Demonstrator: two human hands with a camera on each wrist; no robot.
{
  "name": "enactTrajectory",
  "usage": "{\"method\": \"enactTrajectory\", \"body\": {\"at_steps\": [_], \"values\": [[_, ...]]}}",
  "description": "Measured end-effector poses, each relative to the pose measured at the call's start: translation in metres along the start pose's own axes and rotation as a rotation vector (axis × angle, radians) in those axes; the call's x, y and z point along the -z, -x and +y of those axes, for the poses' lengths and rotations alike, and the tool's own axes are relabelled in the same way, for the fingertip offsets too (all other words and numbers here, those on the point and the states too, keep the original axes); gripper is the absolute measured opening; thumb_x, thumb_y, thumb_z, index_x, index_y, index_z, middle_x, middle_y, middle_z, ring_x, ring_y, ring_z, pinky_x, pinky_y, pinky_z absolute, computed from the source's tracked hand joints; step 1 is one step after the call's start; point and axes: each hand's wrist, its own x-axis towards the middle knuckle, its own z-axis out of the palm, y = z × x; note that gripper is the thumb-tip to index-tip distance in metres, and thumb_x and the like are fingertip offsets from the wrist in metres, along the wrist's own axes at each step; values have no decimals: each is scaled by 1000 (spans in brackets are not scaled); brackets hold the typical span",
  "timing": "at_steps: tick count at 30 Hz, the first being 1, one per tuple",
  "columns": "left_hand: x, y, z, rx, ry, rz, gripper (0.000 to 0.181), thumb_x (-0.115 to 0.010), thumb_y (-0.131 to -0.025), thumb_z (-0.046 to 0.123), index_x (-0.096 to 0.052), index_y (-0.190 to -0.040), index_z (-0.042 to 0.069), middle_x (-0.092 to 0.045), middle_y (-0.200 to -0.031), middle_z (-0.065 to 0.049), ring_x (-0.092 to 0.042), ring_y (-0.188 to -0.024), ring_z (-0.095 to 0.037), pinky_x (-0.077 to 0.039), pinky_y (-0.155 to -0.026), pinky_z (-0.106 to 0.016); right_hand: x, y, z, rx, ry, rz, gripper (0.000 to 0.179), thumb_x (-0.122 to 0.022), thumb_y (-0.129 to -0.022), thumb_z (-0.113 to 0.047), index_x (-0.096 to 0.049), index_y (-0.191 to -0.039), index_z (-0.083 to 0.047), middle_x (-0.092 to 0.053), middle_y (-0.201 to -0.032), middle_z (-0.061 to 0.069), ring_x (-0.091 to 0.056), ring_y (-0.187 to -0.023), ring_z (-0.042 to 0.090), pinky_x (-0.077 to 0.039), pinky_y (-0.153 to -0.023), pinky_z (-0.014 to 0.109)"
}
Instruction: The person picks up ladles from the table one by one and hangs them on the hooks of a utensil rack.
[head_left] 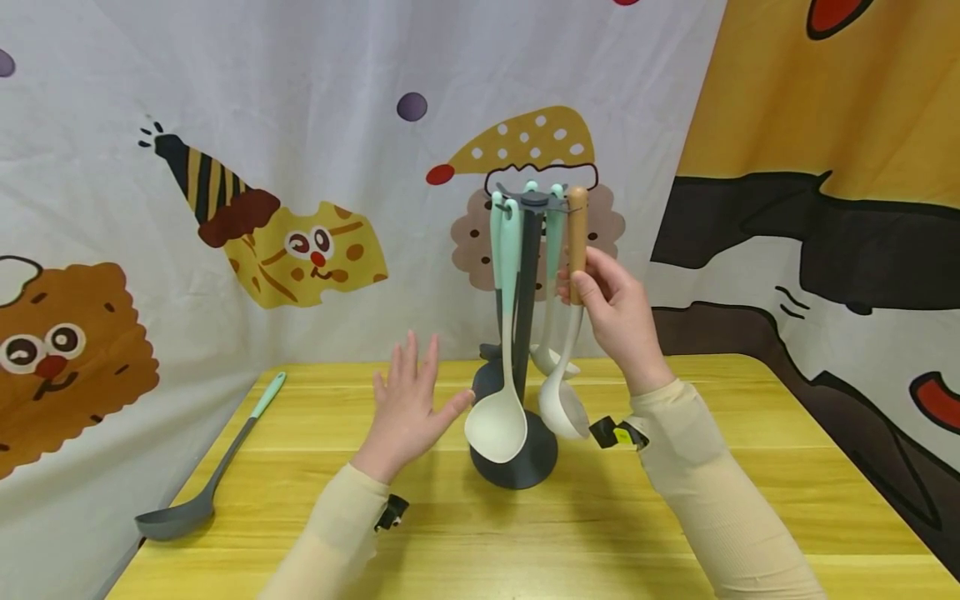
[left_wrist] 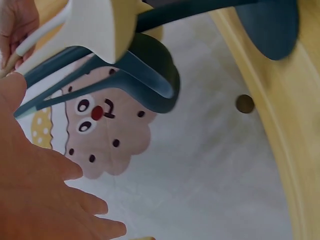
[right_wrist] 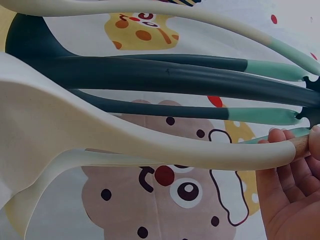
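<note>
A dark utensil stand point(head_left: 517, 467) with a round base carries several kitchen tools hung from its top. My right hand point(head_left: 626, 312) pinches the wooden handle of a white ladle point(head_left: 562, 408) at the stand's right side; the handle's top is level with the hooks. Whether it hangs on a hook is unclear. In the right wrist view the fingers point(right_wrist: 285, 175) meet the handle's lower part. My left hand point(head_left: 408, 412) is spread left of the stand, holding nothing. Close to its thumb hangs a white ladle with a mint handle point(head_left: 497, 425). The left wrist view shows those spread fingers point(left_wrist: 90, 202).
A grey ladle with a mint handle point(head_left: 187, 512) lies on the wooden table point(head_left: 450, 550) near its left edge. More mint-handled tools, grey and white, hang at the stand's back. A printed cloth point(head_left: 337, 125) hangs behind the table.
</note>
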Motion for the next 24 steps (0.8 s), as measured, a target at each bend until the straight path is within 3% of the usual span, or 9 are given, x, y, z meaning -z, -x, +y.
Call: {"method": "enactTrajectory", "body": {"at_steps": [19, 24], "values": [[-3, 8, -49, 126, -64, -22, 97, -48, -93, 67, -10, -160, 8, 7, -162, -23, 9, -146, -48, 3, -104, -77, 0, 0, -1, 6, -3, -2, 36, -52, -103, -12, -53, -137, 3, -63, -110, 16, -66, -90, 14, -54, -84, 25], [-3, 10, -63, 174, -73, -36, 99, -43, -93, 72, -7, -159, 8, 10, -161, -24, 11, -145, -48, 7, -103, -78, 0, 0, 0, 11, -11, -4, 36, -51, -103, -11, -53, -137, 3, -63, -110, 17, -66, -90, 14, -54, -84, 25]]}}
